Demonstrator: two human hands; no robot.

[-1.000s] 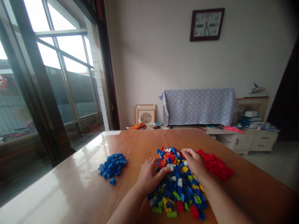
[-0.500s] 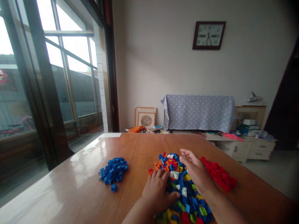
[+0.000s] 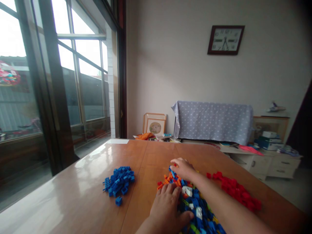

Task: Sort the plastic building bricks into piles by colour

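Observation:
A heap of mixed toy building bricks (image 3: 198,213) in blue, white, orange, green and yellow lies in front of me. My left hand (image 3: 167,203) rests on its left side, palm down, with the fingers stretched and the thumb apart over the bricks. Over the far end of the heap reaches my right hand (image 3: 184,169). Its thumb and index finger are apart, with a small red brick (image 3: 175,164) showing between their tips; no firm grip is visible. My right forearm hides part of the heap.
A pile of blue bricks (image 3: 119,180) lies to the left, with one loose blue brick (image 3: 118,201) in front. Red bricks (image 3: 237,191) form a pile on the right. All are on a glossy wooden table (image 3: 80,198). Beyond it stands a low white cabinet (image 3: 275,165).
My right hand has moved left from beside the red pile to the far end of the mixed heap. My left hand stays on the heap. The view has shifted slightly.

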